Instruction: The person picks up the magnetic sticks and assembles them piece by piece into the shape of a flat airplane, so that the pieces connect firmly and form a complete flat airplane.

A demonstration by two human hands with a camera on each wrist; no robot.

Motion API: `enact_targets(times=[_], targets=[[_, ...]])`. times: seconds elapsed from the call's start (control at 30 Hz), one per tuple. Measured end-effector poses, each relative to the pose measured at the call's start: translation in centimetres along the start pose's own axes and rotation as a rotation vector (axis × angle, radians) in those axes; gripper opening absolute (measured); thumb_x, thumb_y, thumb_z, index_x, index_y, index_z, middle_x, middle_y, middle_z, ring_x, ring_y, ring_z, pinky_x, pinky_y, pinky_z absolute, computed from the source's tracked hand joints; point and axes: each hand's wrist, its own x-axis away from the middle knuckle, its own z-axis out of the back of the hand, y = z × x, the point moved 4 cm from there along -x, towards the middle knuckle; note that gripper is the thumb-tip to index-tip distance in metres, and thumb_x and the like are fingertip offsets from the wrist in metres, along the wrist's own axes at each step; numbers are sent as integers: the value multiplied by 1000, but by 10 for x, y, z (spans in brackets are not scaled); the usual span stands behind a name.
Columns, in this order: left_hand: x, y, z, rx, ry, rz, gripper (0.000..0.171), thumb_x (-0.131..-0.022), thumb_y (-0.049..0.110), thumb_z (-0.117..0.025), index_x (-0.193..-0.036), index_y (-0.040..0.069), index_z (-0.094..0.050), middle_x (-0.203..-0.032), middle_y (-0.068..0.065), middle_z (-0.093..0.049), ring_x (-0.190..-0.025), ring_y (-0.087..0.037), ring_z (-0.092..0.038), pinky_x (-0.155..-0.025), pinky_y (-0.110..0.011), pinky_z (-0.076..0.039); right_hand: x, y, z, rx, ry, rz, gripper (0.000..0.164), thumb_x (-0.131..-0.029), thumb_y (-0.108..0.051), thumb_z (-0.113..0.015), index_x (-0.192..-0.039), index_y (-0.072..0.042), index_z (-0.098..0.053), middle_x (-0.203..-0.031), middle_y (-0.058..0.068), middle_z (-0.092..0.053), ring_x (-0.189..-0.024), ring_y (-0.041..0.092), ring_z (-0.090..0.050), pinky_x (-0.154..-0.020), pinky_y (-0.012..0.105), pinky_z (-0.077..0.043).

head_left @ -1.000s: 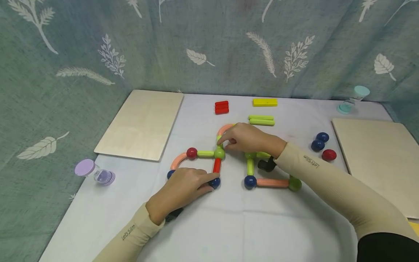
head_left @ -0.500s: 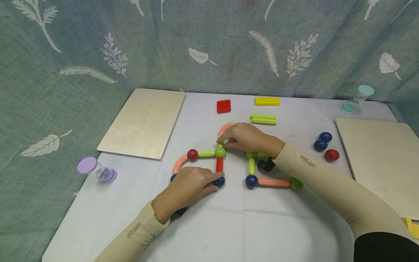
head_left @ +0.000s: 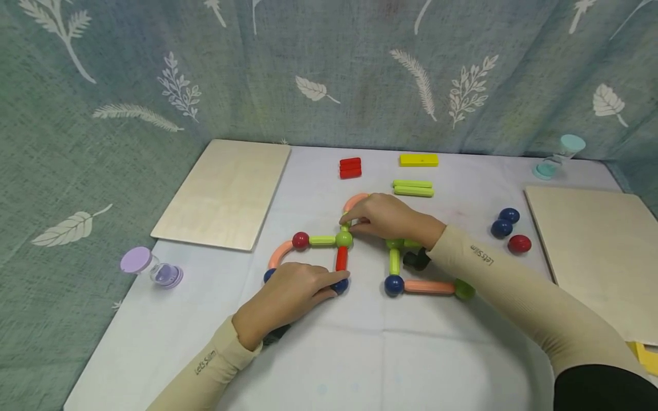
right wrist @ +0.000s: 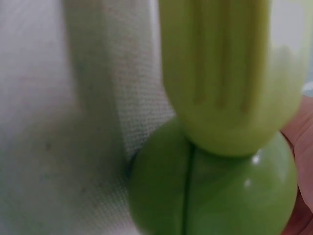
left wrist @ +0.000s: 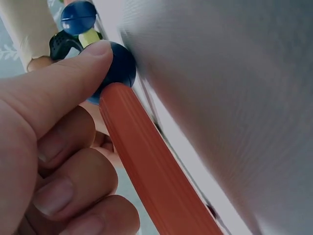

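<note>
In the head view my left hand point(head_left: 290, 294) pinches a blue ball point(head_left: 340, 286) at the near end of a red magnetic rod point(head_left: 341, 259). The thumb lies over that blue ball point(left wrist: 121, 68) in the left wrist view, where an orange rod point(left wrist: 151, 161) joins it. My right hand point(head_left: 388, 217) pinches a short green rod point(head_left: 346, 220) just above a green ball point(head_left: 344, 240). From there a green rod point(head_left: 322, 241) runs left to a red ball point(head_left: 300, 240) and a curved orange piece point(head_left: 280, 253). Another green ball point(right wrist: 220, 191) and rod fill the right wrist view.
On the right, an orange rod point(head_left: 429, 287) links a blue ball point(head_left: 394, 285) and a green ball point(head_left: 465, 289). Loose red rods point(head_left: 350, 168), green rods point(head_left: 413, 188) and a yellow block point(head_left: 418, 160) lie behind. Wooden boards point(head_left: 221, 194) and hourglasses point(head_left: 167, 275) stand at the sides.
The blue ball in my left hand has shifted slightly right, then a little back left, with the red rod swinging along. My right hand stays nearly in place.
</note>
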Motion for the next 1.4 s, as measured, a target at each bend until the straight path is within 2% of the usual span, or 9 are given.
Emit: enact_targets(times=[0.37,0.47,0.57,0.63,0.87,0.93,1.03,1.23,1.4], targets=[[0,-3,-1,38,11,11,40,-82,30,-72,-122,27,-63,-86,14,-66,-67,2,-56,-59,-18,-43,3,-1,0,27,-3,-7,31,-84,-28,-71,-115,-26,-68,-96,-13,-67,-66,5,-50,-63,23,-43],[2,-4,-2,43,10,13,41,-83,30,-72,-122,28,-62,-84,14,-66,-66,2,-55,-59,-18,-43,7,-3,5,31,8,-32,35,-84,-26,-72,-118,-26,-66,-81,-11,-65,-61,6,-48,-58,24,-41],[4,-6,-2,44,11,20,42,-83,30,-72,-123,28,-62,-83,14,-65,-65,1,-55,-60,-19,-43,13,-7,15,35,24,-56,37,-84,-24,-72,-120,-25,-65,-64,-10,-55,-55,8,-44,-52,26,-37],[5,-8,-1,43,13,28,42,-83,29,-72,-124,28,-62,-83,14,-65,-66,1,-55,-60,-19,-44,19,-8,21,41,38,-68,38,-84,-21,-71,-122,-25,-64,-59,-9,-49,-53,10,-42,-51,27,-35],[6,-9,-1,46,9,41,43,-83,27,-73,-124,27,-61,-84,13,-66,-66,1,-54,-61,-19,-44,57,-8,42,33,111,-160,39,-86,-26,-69,-124,-31,-61,-69,-16,-58,-54,5,-44,-49,25,-37],[5,-9,0,44,5,45,44,-83,27,-73,-125,26,-61,-84,13,-66,-66,1,-54,-61,-18,-44,71,-8,46,20,136,-200,38,-86,-27,-69,-123,-32,-61,-67,-16,-56,-50,5,-43,-48,24,-36],[5,-8,0,44,4,44,44,-82,28,-73,-125,26,-61,-82,13,-66,-64,1,-53,-60,-18,-43,93,-7,48,0,162,-255,38,-85,-26,-70,-122,-31,-63,-56,-12,-45,-47,8,-39,-46,26,-32],[4,-4,0,62,3,21,44,-83,28,-72,-125,26,-61,-80,14,-64,-62,2,-50,-57,-17,-41,133,-9,34,-30,185,-332,32,-84,-27,-71,-116,-28,-67,-57,-14,-45,-51,6,-41,-48,24,-36],[4,-2,-2,67,1,24,44,-82,28,-73,-125,26,-61,-82,13,-65,-64,1,-53,-60,-18,-43,147,-23,16,-48,150,-323,26,-82,-29,-72,-108,-26,-71,-58,-17,-45,-52,4,-41,-48,23,-37]])
